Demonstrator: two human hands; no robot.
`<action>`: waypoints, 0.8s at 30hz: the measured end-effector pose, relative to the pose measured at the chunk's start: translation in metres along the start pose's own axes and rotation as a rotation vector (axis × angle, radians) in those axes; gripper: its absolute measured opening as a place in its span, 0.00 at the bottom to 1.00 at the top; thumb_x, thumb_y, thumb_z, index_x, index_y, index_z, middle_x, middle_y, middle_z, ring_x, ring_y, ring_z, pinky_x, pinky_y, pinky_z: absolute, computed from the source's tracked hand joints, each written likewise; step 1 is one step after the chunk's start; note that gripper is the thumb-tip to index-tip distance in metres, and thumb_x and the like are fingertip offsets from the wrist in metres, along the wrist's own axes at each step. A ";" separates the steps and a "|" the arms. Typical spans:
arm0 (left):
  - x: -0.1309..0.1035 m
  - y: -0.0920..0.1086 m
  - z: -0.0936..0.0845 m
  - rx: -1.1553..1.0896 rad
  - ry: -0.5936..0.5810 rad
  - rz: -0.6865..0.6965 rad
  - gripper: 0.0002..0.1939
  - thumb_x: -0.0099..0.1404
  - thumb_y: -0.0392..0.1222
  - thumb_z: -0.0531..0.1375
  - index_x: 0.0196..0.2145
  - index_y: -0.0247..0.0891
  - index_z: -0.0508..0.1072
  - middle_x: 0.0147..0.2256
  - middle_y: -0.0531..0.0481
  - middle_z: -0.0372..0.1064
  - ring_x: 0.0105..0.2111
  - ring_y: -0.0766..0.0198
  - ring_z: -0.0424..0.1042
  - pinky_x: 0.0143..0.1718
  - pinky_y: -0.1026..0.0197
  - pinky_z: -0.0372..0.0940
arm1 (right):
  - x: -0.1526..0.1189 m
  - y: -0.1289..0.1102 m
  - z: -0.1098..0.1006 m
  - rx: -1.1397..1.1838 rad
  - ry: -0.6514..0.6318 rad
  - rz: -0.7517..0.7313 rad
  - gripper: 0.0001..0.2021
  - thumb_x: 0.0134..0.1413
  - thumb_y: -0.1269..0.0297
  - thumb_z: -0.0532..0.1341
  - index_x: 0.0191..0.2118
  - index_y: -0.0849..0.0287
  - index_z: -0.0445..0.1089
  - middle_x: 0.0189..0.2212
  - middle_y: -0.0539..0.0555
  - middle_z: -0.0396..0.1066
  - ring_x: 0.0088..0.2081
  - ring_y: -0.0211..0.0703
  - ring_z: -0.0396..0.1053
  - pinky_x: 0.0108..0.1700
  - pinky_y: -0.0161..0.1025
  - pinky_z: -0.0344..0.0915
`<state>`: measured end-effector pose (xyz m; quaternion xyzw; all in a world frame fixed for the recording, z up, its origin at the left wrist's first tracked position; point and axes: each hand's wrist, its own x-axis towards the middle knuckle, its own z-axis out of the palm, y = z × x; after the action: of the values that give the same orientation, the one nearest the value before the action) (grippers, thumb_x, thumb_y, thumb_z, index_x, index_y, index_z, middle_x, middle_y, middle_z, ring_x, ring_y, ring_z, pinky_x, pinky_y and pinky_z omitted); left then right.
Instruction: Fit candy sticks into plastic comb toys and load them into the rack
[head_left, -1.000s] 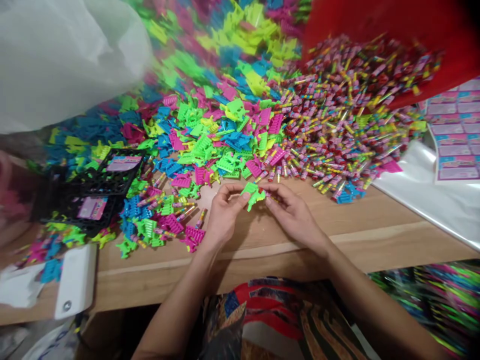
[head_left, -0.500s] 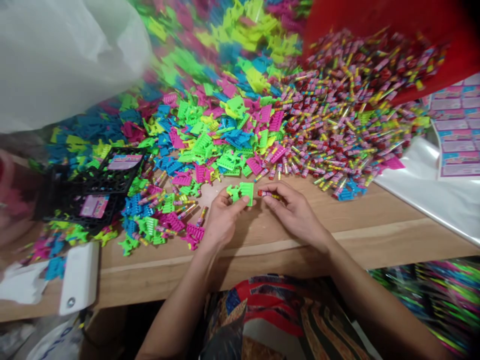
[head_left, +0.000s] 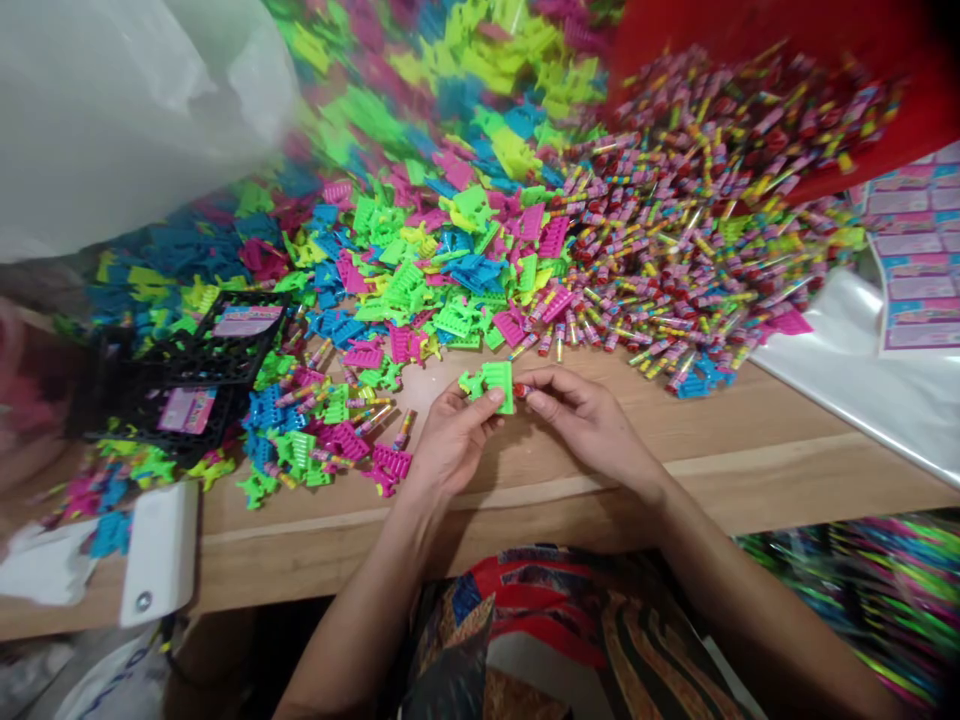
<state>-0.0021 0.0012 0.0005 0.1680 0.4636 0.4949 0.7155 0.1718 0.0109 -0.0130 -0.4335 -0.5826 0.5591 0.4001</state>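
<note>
Two small things are held over the desk (head_left: 540, 500), both in front of the mound of coloured plastic pieces (head_left: 420, 270): a green plastic piece (head_left: 498, 385), pinched in the thumb-and-finger grip of the left hand (head_left: 450, 435), and a red-ended tube (head_left: 522, 391), pinched in the right hand's (head_left: 581, 415). A narrow gap is left between them. Right of the mound, a heap of tubes (head_left: 675, 260) is spread. The tube, mostly covered, could be rolled askew by uneven fingertip pressure; the piece could be tilted if pushed at its edge. If dropped, either might be lost among lookalikes.
</note>
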 end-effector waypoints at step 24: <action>-0.005 -0.009 0.001 0.382 0.090 0.257 0.17 0.50 0.45 0.75 0.33 0.36 0.74 0.28 0.54 0.73 0.28 0.67 0.68 0.32 0.64 0.63 | 0.004 -0.008 -0.014 -0.138 -0.151 0.003 0.12 0.67 0.56 0.59 0.38 0.59 0.73 0.27 0.49 0.71 0.29 0.37 0.65 0.32 0.35 0.61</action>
<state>0.0037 -0.0073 -0.0029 0.3359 0.5551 0.4920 0.5805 0.1835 0.0187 -0.0040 -0.4176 -0.6474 0.5493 0.3235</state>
